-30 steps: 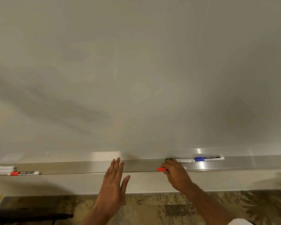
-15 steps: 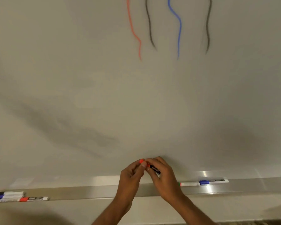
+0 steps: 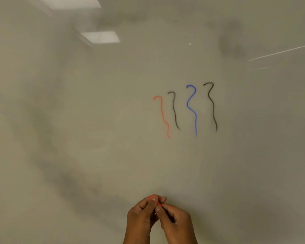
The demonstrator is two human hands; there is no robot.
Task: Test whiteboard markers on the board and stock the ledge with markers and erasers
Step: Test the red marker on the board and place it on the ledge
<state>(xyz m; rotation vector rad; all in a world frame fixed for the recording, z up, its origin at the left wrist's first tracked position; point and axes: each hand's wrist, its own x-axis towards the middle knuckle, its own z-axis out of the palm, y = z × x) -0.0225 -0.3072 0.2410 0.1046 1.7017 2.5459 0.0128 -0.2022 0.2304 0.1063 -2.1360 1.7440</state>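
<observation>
Whiteboard (image 3: 77, 120) across whole view, smudged grey; ceiling-light reflection (image 3: 100, 36) far left. Right of centre, side by side: red squiggle (image 3: 163, 117), black squiggle (image 3: 174, 111), blue squiggle (image 3: 192, 110), second black squiggle (image 3: 213, 108). Near, bottom centre: left hand (image 3: 140, 215) and right hand (image 3: 176, 219) touching, fingers of both pinching red marker (image 3: 151, 196), mostly hidden between them.

Left hand (image 3: 141, 215), right hand (image 3: 176, 219) on red marker (image 3: 151, 197)

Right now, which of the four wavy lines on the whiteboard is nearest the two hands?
The orange-red wavy line, leftmost of the four and the only one of that colour; its lower end comes closest.
</observation>
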